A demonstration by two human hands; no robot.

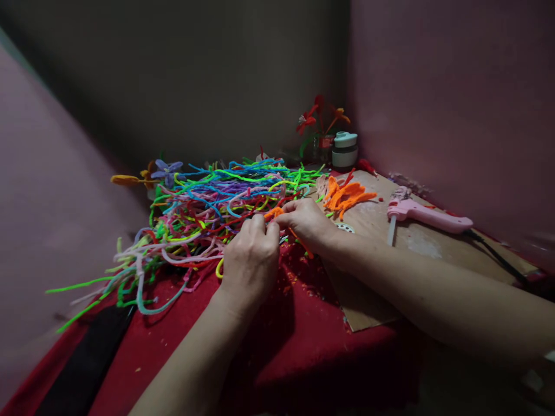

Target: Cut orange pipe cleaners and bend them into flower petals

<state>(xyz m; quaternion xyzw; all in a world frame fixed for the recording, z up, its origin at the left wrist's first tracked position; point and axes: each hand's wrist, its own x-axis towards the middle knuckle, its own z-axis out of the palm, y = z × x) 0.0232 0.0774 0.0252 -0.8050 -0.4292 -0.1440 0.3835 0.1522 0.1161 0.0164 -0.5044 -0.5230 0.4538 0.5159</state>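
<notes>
Left hand and right hand pinching a short orange pipe-cleaner piece; tangled multicoloured pipe-cleaner heap just beside; pink plastic glue gun on brown cardboard sheet; red cloth.

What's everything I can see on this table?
cloth: one, red, covering table
cardboard: one sheet, brown, right side
pipe cleaner pile: one heap, many colours, centre-left on cloth
orange pieces: small cluster, orange, on cardboard
glue gun: one, pink, on cardboard
flowers: few, red-orange, back corner
purple flower: one, purple, behind pile
lidded pot: one, white and mint, beside flowers
black strip: one, black, lower left
left hand: one, bare, at pile's edge
right hand: one, bare, pinching orange bit
</notes>
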